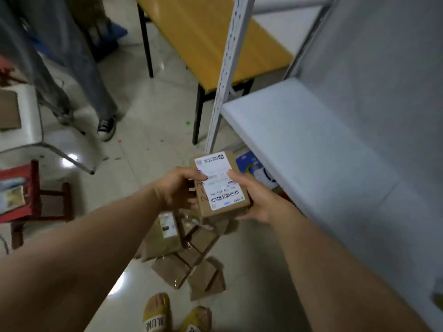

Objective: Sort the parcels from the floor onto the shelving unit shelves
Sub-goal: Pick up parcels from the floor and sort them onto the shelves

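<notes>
Small brown cardboard parcel with white label (221,185) mid-frame, clamped between left hand (176,188) and right hand (254,200) fingers; loose grip risks drop onto floor pile (189,257).

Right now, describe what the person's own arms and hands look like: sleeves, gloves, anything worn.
Both forearms are bare as far up as the picture shows; no sleeve enters the view. The left hand and right hand wear no gloves. No watch, ring or wristband shows on either one. The picture is somewhat blurred, so small marks cannot be ruled out.

Left hand (178,188) and right hand (251,200) grip labelled parcel (221,188) above floor parcels (187,255), beside white shelf (311,149).
</notes>
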Tool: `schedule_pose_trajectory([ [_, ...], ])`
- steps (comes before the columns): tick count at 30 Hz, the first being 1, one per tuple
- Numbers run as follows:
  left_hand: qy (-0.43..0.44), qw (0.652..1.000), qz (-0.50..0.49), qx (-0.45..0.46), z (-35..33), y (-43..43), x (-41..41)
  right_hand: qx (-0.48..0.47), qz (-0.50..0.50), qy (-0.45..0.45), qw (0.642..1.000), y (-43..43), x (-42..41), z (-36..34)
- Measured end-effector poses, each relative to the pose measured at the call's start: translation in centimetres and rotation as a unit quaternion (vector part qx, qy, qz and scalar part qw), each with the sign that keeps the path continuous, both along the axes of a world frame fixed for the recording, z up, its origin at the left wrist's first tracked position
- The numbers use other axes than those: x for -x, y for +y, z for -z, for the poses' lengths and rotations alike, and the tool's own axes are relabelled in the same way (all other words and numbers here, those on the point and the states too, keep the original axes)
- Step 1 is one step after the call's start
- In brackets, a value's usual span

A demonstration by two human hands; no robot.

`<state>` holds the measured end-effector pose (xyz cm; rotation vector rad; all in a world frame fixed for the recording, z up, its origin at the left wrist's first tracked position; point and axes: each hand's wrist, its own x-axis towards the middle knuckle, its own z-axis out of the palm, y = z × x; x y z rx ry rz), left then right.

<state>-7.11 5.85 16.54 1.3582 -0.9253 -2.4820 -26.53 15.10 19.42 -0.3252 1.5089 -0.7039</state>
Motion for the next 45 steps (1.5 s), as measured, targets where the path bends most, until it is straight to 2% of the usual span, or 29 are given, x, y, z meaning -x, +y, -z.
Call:
schedule_pose_trajectory([
  [3, 0.041, 0.996, 0.026, 0.081, -8.8, -1.3, 0.2, 0.080, 0.010, 0.025, 0.996, -0.5, 0.6, -8.6],
  [6, 0.074, 0.985, 0.055, 0.148, -15.8, -1.8, 0.4, 0.162, 0.104, 0.037, 0.980, -0.6, 0.7, -15.6],
  [9, 0.110, 0.967, 0.110, 0.204, -21.8, -1.5, 0.9, 0.249, 0.167, 0.003, 0.954, -0.5, 0.3, -21.0],
  [13, 0.165, 0.931, 0.107, 0.306, -29.3, -2.7, 0.6, 0.305, 0.142, 0.021, 0.941, 0.5, 0.3, -26.5],
  [17, 0.188, 0.897, 0.154, 0.369, -35.7, -5.3, -1.7, 0.352, 0.177, 0.071, 0.916, 2.0, 1.8, -32.1],
  [20, 0.201, 0.876, 0.187, 0.396, -38.6, -6.4, -2.9, 0.378, 0.154, 0.106, 0.907, 3.0, 2.1, -35.5],
  [25, 0.214, 0.863, 0.225, 0.398, -40.3, -6.5, -3.3, 0.375, 0.047, 0.161, 0.912, 3.7, 1.0, -37.9],
  [28, 0.212, 0.858, 0.243, 0.400, -40.4, -6.1, -3.0, 0.380, 0.021, 0.164, 0.910, 3.7, 0.6, -38.0],
  [34, 0.209, 0.865, 0.223, 0.397, -40.3, -5.1, -1.4, 0.377, 0.043, 0.195, 0.904, 4.4, 1.6, -39.1],
  [40, 0.173, 0.850, 0.295, 0.400, -38.3, -3.4, 2.5, 0.325, 0.086, 0.222, 0.915, 7.4, 2.8, -38.6],
  [45, 0.151, 0.843, 0.362, 0.369, -34.9, -0.8, 7.2, 0.248, 0.108, 0.220, 0.937, 12.5, 5.1, -34.8],
])
